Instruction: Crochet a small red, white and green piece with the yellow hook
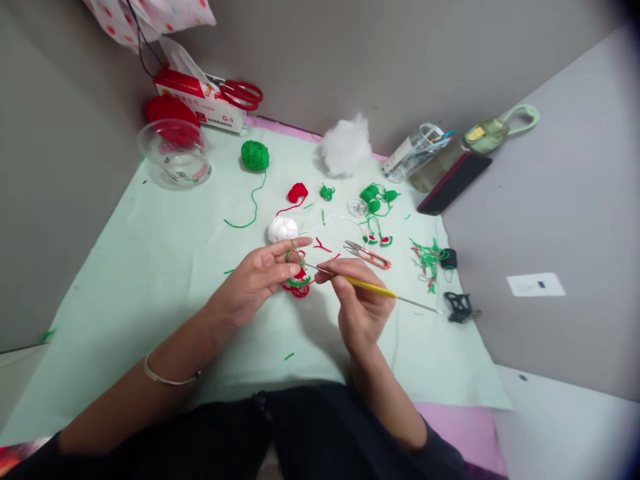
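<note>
My left hand pinches a small red, white and green crochet piece, with green yarn looped around its fingers. Red yarn strands hang just under the piece. A crochet hook with a yellow handle lies in the grip of my right hand. The hook's thin metal tip points left and meets the yarn at my left fingertips. Behind my left hand sits a white yarn ball. Orange-handled thread snips lie beyond my right hand.
Along the back are a green yarn ball, white stuffing, a clear plastic tub, a tissue box with red scissors, and a propped phone. Yarn scraps and a small black stand lie at right.
</note>
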Tool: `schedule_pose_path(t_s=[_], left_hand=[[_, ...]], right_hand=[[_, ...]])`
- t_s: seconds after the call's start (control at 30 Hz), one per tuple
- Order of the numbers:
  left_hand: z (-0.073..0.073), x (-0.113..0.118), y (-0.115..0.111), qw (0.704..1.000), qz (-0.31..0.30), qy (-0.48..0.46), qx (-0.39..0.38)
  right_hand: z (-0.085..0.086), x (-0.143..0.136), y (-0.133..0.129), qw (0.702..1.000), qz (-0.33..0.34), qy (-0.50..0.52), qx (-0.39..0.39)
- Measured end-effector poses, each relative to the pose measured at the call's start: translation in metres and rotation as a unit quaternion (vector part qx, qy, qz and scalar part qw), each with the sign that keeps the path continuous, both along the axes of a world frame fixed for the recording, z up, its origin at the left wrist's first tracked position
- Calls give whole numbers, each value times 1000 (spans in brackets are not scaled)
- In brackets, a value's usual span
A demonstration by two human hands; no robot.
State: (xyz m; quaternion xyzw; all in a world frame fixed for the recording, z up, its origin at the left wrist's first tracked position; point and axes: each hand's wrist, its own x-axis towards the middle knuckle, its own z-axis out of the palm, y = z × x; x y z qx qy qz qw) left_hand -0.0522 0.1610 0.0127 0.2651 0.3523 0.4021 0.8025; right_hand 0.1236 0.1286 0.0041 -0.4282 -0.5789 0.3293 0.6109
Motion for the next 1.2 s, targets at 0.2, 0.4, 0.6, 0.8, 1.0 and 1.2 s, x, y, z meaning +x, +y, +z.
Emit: schedule_pose_path(t_s=[0.2, 0.4, 0.6, 0.8, 1.0, 1.2], left_hand=[[-4, 1, -2, 999, -1, -4, 36], [-7, 21, -15, 992, 103, 45, 52], [-6, 25, -14, 997, 38, -53, -33], [-8, 10, -5, 998, 30, -47, -16], [-5, 16, -13, 998, 49, -9, 27], [-5, 25, -16, 997, 75, -6, 12]], right_hand=[[2, 5, 9, 974, 38, 174, -141], [-8, -6, 2, 998, -38, -56, -11], [-11, -10, -3, 963, -112, -207, 129], [-1, 4, 10, 993, -3, 109, -45], [-2, -4, 9, 1000, 9, 4, -30], [-6, -9, 1, 980, -54, -173, 85]])
